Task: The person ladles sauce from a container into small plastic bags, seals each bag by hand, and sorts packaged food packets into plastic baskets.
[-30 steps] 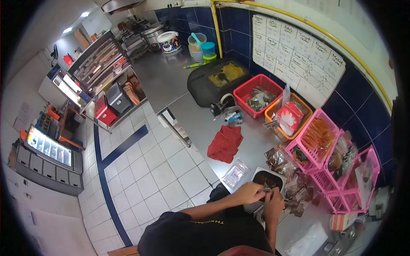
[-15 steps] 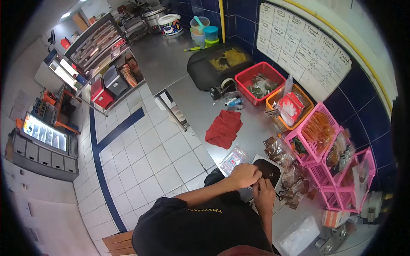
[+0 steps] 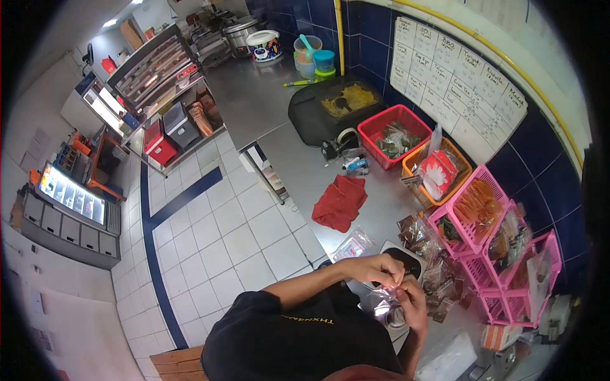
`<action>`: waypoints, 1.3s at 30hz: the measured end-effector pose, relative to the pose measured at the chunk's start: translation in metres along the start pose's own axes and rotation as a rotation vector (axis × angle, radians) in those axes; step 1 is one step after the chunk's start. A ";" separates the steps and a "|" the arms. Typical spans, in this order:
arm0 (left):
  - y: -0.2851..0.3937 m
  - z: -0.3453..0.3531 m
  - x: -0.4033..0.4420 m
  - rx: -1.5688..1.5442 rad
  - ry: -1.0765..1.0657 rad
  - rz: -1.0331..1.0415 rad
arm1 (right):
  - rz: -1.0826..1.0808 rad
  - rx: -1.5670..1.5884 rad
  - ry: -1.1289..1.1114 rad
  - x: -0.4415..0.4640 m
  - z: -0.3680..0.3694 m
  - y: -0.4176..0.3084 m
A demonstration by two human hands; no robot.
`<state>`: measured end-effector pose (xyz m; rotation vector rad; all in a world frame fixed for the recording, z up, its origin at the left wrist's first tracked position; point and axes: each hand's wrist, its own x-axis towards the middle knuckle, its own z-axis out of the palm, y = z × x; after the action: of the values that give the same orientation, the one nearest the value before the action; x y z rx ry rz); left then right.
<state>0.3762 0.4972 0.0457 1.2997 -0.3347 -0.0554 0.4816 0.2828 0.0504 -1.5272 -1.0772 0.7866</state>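
My left hand [image 3: 375, 269] and my right hand [image 3: 413, 302] meet with fingertips pinched together. A shiny clear plastic bag [image 3: 384, 303] hangs below the fingers, held at its upper part by both hands. What is inside it is hard to make out. Just beyond the hands sits a pale-rimmed container with dark contents [image 3: 406, 259], partly covered by my left hand. Small clear packets of brown stuff [image 3: 435, 270] lie heaped to its right. A flat clear packet with a printed label [image 3: 353, 246] rests beside my left wrist.
A red cloth [image 3: 340, 203] lies on the steel counter [image 3: 273, 149]. Along the wall stand a red basket [image 3: 372, 145], an orange basket [image 3: 457, 197] and stacked pink baskets [image 3: 473, 260]. White plastic [image 3: 448, 357] lies at the near right.
My hands have turned and shifted slightly to the right, and the clear plastic bag now shows beneath them. The whole view has shifted slightly.
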 end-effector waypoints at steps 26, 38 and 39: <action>-0.002 0.013 0.000 0.970 -0.040 -0.152 | 0.448 0.221 -0.379 -0.005 -0.003 0.004; -0.055 0.017 -0.012 0.862 0.172 -0.176 | 0.262 0.034 0.147 -0.019 0.022 -0.024; -0.054 0.015 -0.015 0.797 0.228 -0.193 | 0.222 -0.007 0.298 -0.024 0.025 -0.027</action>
<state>0.3659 0.4719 -0.0054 2.1047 -0.0200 0.0720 0.4442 0.2708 0.0700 -1.7265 -0.7007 0.6770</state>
